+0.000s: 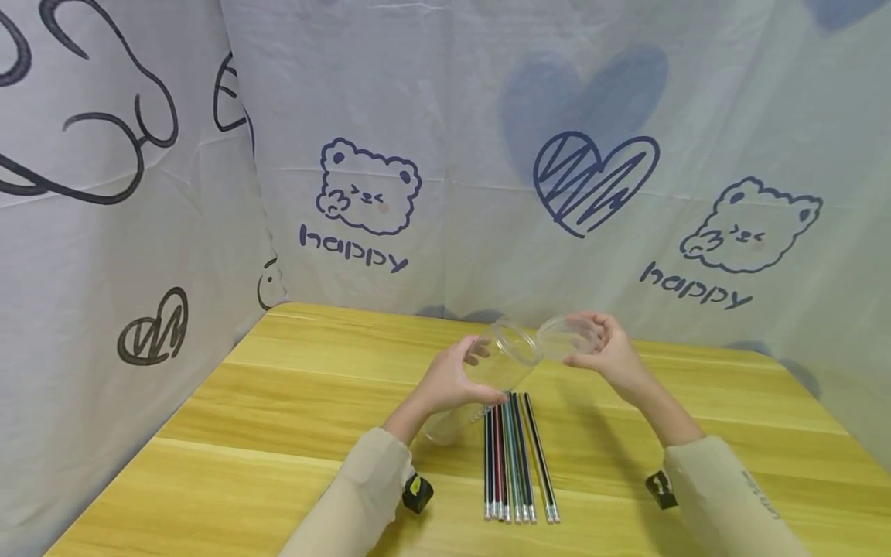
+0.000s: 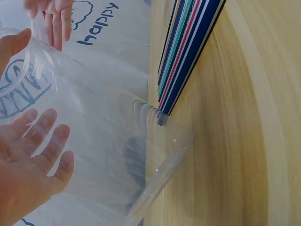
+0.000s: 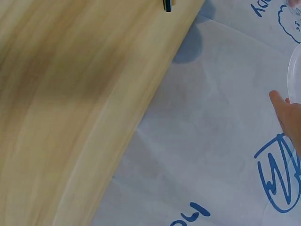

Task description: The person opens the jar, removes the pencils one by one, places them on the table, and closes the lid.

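Note:
My left hand [image 1: 445,381] grips a clear plastic jar [image 2: 99,127], thumb on one side and fingers on the other. The jar is tilted, its open mouth facing up and to the right and its base low on the left, by the pencils. In my right hand [image 1: 616,361] is a round clear lid [image 1: 562,339], pinched at its edge close to the jar's mouth. I cannot tell whether lid and rim touch. Several pencils [image 1: 511,472] in dark blue, red and green lie side by side on the table below, eraser ends towards me.
The wooden table [image 1: 278,433] has a yellow grain. White cloth [image 1: 445,186] with bear and heart drawings hangs behind it and along the left side. A small black device [image 1: 418,493] sits at the left wrist, another [image 1: 661,490] at the right.

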Demonstrator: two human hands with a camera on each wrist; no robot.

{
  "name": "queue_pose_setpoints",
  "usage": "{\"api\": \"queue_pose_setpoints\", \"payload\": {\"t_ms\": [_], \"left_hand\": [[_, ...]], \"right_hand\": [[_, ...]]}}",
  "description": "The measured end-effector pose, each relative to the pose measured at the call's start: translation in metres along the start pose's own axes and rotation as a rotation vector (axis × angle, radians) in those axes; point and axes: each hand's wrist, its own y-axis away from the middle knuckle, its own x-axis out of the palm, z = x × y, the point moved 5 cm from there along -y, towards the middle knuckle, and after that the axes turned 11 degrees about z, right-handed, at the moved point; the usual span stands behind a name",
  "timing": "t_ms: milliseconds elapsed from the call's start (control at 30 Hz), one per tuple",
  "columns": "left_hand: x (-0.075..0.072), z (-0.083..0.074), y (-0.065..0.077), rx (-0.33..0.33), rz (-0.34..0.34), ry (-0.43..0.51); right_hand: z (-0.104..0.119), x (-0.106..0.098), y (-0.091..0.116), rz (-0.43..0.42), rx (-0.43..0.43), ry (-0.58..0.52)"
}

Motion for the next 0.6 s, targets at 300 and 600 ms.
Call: {"api": "queue_pose_setpoints", "payload": {"t_ms": [300,600], "left_hand": [[0.000,-0.002,0.000,0.003,0.004,0.005],[0.003,-0.005,-0.002,0.010,0.013,-0.010]], "right_hand": [[0.021,0.018,-0.008,0.140,-0.129,0.071],[0.039,0.039,-0.016,0.320,-0.149,0.194]]}}
